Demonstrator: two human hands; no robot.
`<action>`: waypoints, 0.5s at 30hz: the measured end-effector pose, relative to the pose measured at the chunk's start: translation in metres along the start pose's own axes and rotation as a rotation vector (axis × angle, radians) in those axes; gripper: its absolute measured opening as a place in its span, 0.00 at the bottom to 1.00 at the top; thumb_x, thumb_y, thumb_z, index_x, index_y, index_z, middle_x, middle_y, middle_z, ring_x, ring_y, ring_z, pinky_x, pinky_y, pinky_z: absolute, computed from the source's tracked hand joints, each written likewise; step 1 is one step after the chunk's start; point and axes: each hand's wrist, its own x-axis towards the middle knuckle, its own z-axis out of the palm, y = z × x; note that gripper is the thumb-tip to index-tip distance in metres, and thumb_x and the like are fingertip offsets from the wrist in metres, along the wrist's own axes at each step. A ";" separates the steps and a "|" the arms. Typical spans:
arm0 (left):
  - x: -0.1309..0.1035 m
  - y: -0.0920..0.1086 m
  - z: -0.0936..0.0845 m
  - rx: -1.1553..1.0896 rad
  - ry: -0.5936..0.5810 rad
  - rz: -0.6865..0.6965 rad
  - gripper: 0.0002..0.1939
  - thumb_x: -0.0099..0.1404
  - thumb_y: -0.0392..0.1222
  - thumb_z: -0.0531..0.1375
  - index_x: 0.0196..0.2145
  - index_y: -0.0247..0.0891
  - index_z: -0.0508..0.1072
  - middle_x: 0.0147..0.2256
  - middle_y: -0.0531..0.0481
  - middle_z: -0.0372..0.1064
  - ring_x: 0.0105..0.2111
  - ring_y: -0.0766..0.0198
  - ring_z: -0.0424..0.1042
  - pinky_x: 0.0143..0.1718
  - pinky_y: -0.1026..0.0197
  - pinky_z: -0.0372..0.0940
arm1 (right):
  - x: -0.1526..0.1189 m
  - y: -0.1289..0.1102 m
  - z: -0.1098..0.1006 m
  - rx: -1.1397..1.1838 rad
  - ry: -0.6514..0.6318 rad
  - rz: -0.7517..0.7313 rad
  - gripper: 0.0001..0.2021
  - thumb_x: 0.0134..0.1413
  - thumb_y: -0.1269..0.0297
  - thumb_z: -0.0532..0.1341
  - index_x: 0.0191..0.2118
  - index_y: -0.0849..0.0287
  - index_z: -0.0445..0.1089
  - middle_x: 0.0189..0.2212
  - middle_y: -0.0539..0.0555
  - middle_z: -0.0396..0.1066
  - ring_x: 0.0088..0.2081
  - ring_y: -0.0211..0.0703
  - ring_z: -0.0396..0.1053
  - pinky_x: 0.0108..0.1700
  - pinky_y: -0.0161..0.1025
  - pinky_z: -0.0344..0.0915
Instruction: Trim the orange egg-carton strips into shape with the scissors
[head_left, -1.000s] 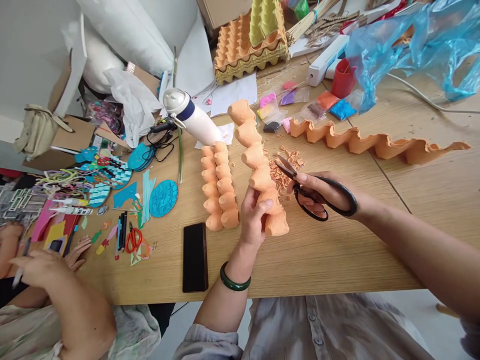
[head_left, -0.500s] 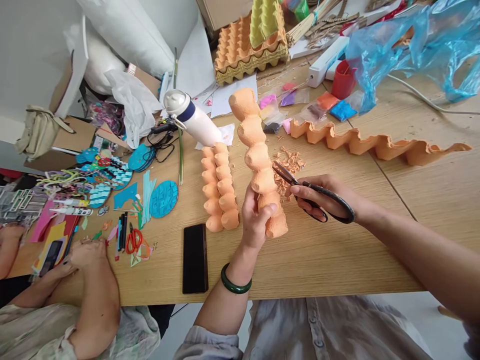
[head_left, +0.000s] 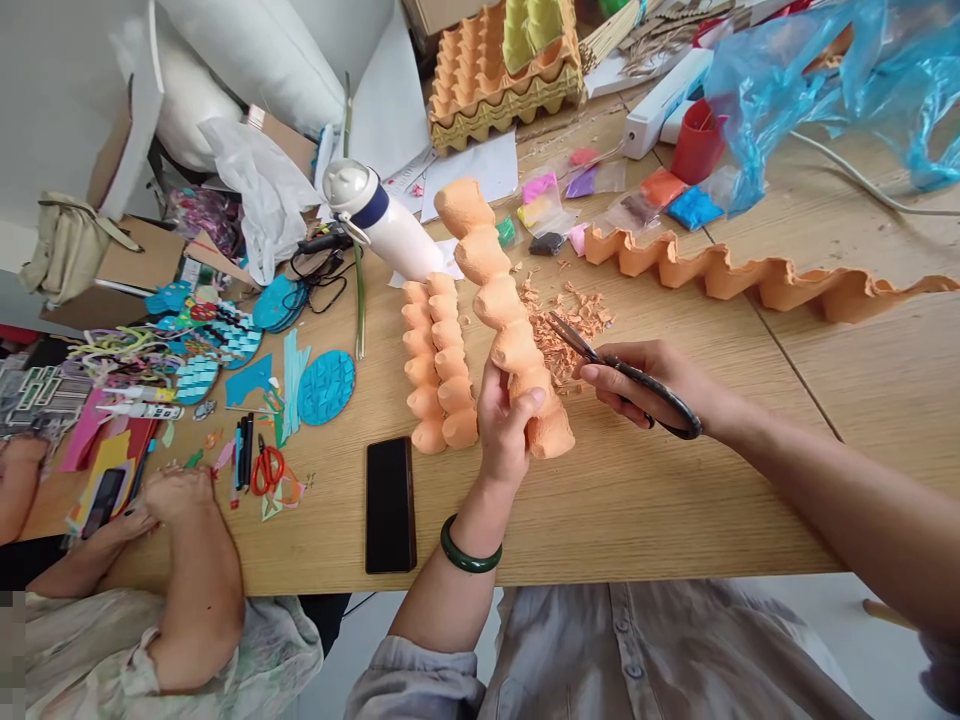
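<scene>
I had the left hand [head_left: 506, 420] clasped round the near part of an orange, knobbly moulded-pulp strip of egg-carton cups [head_left: 499, 305], thumb across the top. The right hand [head_left: 637, 385] was wrapped round a pair of black-handled metal scissors [head_left: 604, 359], their blades pointing away and leftward, tips just beside the strip's right edge; I could not tell whether they touched it.

The chief danger, as I judged it, lay in those tips: a slip off the rough pulp could have swung them down toward the left fingers. Too hard a squeeze might have dented the hollow cups. Since only the near end was gripped, pressure from the blades farther up could also have twisted or bent the free length.

The strip was in front of me, over the pale wooden bench [head_left: 615, 510]. Its long axis ran away from me and leaned left, the far end pointing toward the white bottle with a dark blue band [head_left: 390, 230], the rounded cup bottoms facing up.

Beyond the blades, crumbly orange pulp shavings [head_left: 581, 318] lay heaped; left of the strip stood a double row of orange cups [head_left: 451, 363], which a careless left wrist could have nudged.
</scene>
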 end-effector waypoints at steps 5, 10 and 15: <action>0.005 0.000 -0.003 -0.117 0.012 -0.026 0.18 0.63 0.41 0.65 0.52 0.46 0.77 0.57 0.49 0.77 0.62 0.51 0.72 0.64 0.54 0.65 | 0.001 -0.003 0.003 -0.086 0.065 -0.078 0.25 0.59 0.38 0.67 0.30 0.57 0.67 0.21 0.45 0.61 0.21 0.33 0.56 0.22 0.35 0.52; 0.009 0.003 -0.004 -0.133 0.097 -0.077 0.19 0.62 0.46 0.66 0.51 0.44 0.78 0.56 0.46 0.78 0.59 0.51 0.75 0.55 0.54 0.71 | 0.002 -0.001 0.005 -0.091 0.096 -0.111 0.24 0.58 0.40 0.67 0.32 0.59 0.72 0.22 0.46 0.60 0.25 0.35 0.57 0.26 0.36 0.53; 0.009 0.003 -0.003 -0.151 0.099 -0.032 0.19 0.64 0.45 0.66 0.53 0.47 0.79 0.56 0.48 0.79 0.59 0.52 0.75 0.54 0.56 0.73 | -0.002 0.007 0.005 -0.357 0.193 -0.183 0.20 0.60 0.50 0.66 0.49 0.60 0.76 0.28 0.50 0.71 0.28 0.40 0.65 0.31 0.37 0.59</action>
